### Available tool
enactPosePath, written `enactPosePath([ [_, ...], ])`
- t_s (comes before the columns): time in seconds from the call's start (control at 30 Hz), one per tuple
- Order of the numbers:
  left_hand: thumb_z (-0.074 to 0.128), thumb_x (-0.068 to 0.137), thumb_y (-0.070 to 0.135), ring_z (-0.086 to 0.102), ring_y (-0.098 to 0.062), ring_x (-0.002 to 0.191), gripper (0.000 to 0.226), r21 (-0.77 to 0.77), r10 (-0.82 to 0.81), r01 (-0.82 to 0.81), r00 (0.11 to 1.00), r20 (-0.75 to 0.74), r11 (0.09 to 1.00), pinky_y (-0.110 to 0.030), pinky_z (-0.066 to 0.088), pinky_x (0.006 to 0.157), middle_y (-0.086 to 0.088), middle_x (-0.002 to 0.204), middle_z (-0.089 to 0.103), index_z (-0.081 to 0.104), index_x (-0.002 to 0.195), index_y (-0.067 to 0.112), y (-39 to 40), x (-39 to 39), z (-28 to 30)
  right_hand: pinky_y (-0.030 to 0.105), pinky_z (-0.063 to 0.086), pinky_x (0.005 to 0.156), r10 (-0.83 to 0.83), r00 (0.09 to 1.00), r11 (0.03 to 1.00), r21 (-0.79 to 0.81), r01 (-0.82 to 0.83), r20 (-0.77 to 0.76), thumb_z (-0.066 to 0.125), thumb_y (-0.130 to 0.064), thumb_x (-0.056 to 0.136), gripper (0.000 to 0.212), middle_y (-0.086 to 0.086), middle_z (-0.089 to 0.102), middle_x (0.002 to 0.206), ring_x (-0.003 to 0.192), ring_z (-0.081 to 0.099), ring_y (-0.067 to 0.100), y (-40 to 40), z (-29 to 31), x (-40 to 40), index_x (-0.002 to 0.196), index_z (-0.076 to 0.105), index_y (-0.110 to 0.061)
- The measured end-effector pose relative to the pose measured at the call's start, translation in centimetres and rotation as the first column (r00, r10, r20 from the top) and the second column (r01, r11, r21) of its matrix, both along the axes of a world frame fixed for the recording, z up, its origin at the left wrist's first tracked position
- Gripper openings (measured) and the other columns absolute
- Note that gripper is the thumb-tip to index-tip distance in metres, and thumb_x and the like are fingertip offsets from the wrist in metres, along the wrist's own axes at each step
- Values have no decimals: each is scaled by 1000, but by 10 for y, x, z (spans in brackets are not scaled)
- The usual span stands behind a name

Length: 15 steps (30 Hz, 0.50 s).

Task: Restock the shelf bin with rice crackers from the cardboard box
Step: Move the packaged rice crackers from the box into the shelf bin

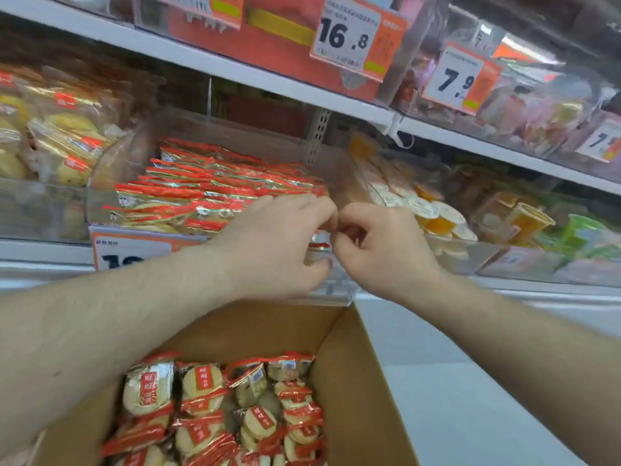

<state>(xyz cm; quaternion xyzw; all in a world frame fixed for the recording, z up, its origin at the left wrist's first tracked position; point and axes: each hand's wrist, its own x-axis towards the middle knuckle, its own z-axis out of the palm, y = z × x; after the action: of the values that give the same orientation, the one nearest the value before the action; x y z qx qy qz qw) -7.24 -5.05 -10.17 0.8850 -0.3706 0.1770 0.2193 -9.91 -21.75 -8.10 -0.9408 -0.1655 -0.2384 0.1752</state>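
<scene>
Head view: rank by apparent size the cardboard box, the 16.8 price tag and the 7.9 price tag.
1. cardboard box, nearest the camera, which inflates it
2. 16.8 price tag
3. 7.9 price tag, only slightly smaller

The clear plastic shelf bin sits on the middle shelf, packed with red-and-gold rice cracker packets in the bin lying flat in overlapping rows up to its front wall. Below it the brown cardboard box stands open, holding loose rice cracker packets in the box, each with pale round crackers behind a red label.
</scene>
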Motion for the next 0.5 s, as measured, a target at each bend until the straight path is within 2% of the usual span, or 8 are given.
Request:
enactPosePath([
  [0.07, 52, 72, 41, 46, -12, 79, 25, -43, -92, 90, 995, -39, 995, -32, 40, 71, 13, 85, 49, 46, 92, 27, -4, -18, -13, 24, 43, 55, 30, 999, 993, 113, -25, -41, 56, -17, 71, 12, -8, 60, 57, 58, 53, 10, -2, -21, -24, 68, 63, -27],
  [0.13, 54, 74, 39, 36, -7, 73, 23, -8, -152, 152, 984, -96, 988, -26, 30, 65, 17, 77, 40, 38, 87, 29, -5, -33, -32, 19, 40, 53, 53, 991, 974, 225, -25, -119, 55, -18, 68, 15, -9, 59, 54, 54, 52, 8, -3, -47, -40, 65, 57, -32],
  [0.17, 54, 75, 39, 38, -9, 73, 24, 37, -164, 170, 977, -136, 985, -26, 28, 64, 17, 76, 38, 36, 87, 29, -4, -39, -43, 19, 40, 52, 66, 984, 967, 254, -22, -166, 54, -18, 67, 15, -9, 58, 54, 52, 52, 7, -2, -61, -46, 65, 56, -33],
  [0.23, 48, 74, 44, 50, -16, 80, 25, 137, -173, 203, 964, -203, 970, -28, 32, 66, 15, 82, 41, 38, 91, 28, -1, -44, -68, 18, 40, 53, 79, 961, 963, 268, -6, -263, 54, -20, 67, 14, -10, 55, 53, 53, 52, 6, -2, -93, -51, 62, 53, -34],
  [0.3, 45, 78, 45, 57, -20, 94, 30, 274, -145, 223, 949, -279, 935, -31, 40, 73, 10, 98, 51, 42, 101, 25, 2, -43, -91, 15, 38, 55, 57, 927, 968, 247, 40, -371, 54, -20, 68, 19, -11, 51, 52, 55, 51, 5, -1, -125, -49, 57, 47, -34],
  [0.37, 49, 87, 40, 57, -21, 104, 33, 432, -77, 241, 928, -363, 869, -33, 45, 82, 4, 115, 54, 43, 116, 24, 5, -37, -114, 23, 44, 60, 21, 873, 985, 161, 66, -487, 56, -17, 75, 27, -12, 52, 56, 59, 53, 6, -2, -159, -39, 57, 43, -34],
  [0.43, 50, 91, 35, 57, -22, 107, 39, 541, -12, 287, 891, -455, 790, -34, 48, 86, 1, 124, 53, 42, 128, 24, 5, -32, -134, 30, 49, 66, -69, 752, 993, 27, 115, -656, 55, -17, 83, 22, -6, 59, 68, 72, 60, 17, -1, -195, -27, 63, 55, -27],
  [0.5, 54, 95, 29, 58, -23, 111, 44, 598, 72, 304, 850, -521, 742, -29, 47, 85, -2, 129, 55, 42, 136, 20, 8, -26, -155, 27, 46, 69, -157, 530, 984, -85, 157, -833, 52, -18, 89, 17, 1, 63, 82, 80, 59, 19, -2, -238, -17, 79, 64, -12],
])
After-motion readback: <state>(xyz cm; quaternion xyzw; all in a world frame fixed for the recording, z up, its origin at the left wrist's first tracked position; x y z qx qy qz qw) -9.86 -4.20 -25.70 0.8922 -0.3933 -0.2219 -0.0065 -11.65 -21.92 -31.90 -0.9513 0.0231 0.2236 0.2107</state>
